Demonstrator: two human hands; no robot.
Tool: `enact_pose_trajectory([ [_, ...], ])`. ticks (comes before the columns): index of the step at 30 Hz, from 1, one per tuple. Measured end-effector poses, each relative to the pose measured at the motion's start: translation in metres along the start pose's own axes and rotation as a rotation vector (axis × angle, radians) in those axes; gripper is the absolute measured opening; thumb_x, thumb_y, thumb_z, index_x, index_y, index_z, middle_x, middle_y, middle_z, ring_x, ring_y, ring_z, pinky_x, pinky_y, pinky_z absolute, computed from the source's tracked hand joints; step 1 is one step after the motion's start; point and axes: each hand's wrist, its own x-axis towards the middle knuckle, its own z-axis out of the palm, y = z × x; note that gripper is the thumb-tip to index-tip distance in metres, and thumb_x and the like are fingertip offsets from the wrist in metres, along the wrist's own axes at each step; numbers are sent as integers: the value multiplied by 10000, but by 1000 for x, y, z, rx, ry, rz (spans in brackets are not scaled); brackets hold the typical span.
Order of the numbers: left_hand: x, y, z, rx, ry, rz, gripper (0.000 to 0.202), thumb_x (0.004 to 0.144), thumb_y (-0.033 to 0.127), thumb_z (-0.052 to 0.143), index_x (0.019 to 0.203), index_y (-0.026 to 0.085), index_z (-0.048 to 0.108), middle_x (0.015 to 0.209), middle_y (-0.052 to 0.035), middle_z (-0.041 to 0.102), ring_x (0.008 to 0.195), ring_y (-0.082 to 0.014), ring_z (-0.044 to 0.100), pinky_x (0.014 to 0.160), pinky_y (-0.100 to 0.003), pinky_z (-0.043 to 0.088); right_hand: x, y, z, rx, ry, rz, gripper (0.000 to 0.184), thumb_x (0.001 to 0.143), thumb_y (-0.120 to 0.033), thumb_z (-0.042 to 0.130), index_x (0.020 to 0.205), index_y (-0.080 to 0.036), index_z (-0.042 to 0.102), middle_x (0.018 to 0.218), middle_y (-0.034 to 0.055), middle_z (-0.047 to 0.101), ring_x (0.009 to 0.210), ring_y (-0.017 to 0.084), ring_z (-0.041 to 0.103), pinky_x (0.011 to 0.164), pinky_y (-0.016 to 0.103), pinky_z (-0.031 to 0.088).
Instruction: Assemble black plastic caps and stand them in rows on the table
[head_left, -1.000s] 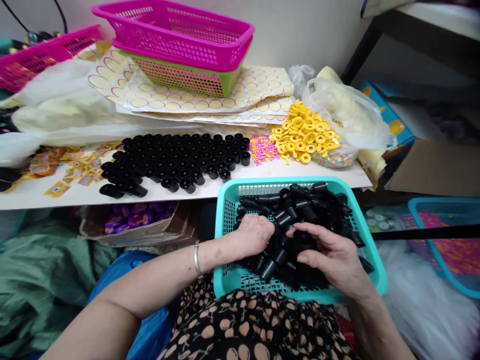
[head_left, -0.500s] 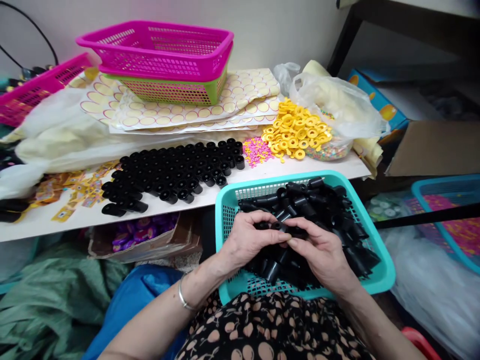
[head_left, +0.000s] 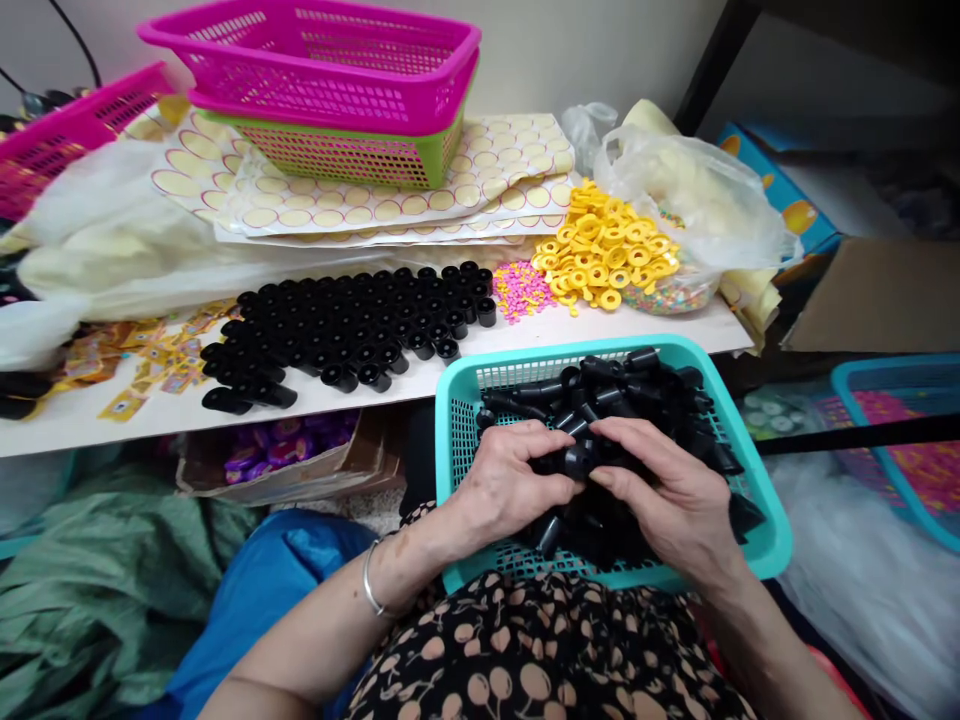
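Feed: I'm on the head view, both hands low over the basket (head_left: 776,550).
Left hand (head_left: 506,480): grip closed, thumb and fingers pinching a black part (head_left: 577,460).
Right hand (head_left: 679,490): fingers curled at the right side of that part; I can't tell if this grip is holding anything.
Part: between the two hands, over the pile, round end with a hole facing me.
Basket: teal, at the near side of the worktop (head_left: 517,338); loose black pieces (head_left: 525,405) lie in it at mixed angles.
Tubes (head_left: 360,320): black, packed in rows on the worktop, mostly upright, far left of the basket.
Yellow rings (head_left: 611,255): heaped beyond the basket, clear bag (head_left: 697,200) just right.
Beads (head_left: 521,290): pink and yellow, between tubes and rings.
Wrappers (head_left: 161,365): scattered left of the tubes.
Far side: pink basket (head_left: 337,90) stacked on a green one (head_left: 337,155), over printed sheets (head_left: 517,165).
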Motion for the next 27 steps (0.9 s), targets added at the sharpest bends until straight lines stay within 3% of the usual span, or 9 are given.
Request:
enact_pose_trajectory([
  [4, 1, 0, -3, 92, 29, -41, 180, 661, 164, 713, 837, 194, 738, 655, 43, 528, 609, -82, 496, 556, -210, 358, -3, 0, -5, -155, -28, 12, 553, 787, -236, 701, 1294, -283, 485, 1109, 23, 653, 1009, 179, 613, 899, 314, 493],
  [9, 2, 4, -6, 275, -41, 26, 164, 683, 138, 645, 819, 183, 723, 659, 27, 522, 635, -105, 496, 572, -231, 357, -1, -5, -5, -174, -134, -62, 361, 787, -244, 702, 1130, -260, 591, 1070, 16, 654, 974, 170, 609, 875, 286, 491],
  [20, 5, 10, -5, 531, -99, 124, 52, 684, 124, 580, 679, 157, 619, 633, 19, 491, 602, -107, 452, 540, -246, 300, 1, -8, -3, -160, -142, -119, 340, 799, -205, 683, 1125, -234, 592, 1070, 38, 649, 974, 176, 609, 877, 294, 497],
  [24, 4, 12, -4, 568, -116, 172, 58, 704, 131, 565, 672, 146, 611, 652, 4, 507, 618, -120, 459, 548, -254, 317, 2, -9, -2, -230, -224, -174, 333, 837, -209, 632, 1161, -234, 562, 1094, 53, 640, 1005, 195, 596, 888, 335, 493],
  [27, 3, 14, -6, 418, -169, 179, 104, 716, 131, 579, 781, 142, 659, 697, -3, 547, 651, -125, 497, 586, -247, 377, -1, -5, 1, -219, -243, -87, 407, 842, -248, 619, 1237, -243, 518, 1170, 64, 621, 1070, 219, 585, 927, 371, 486],
])
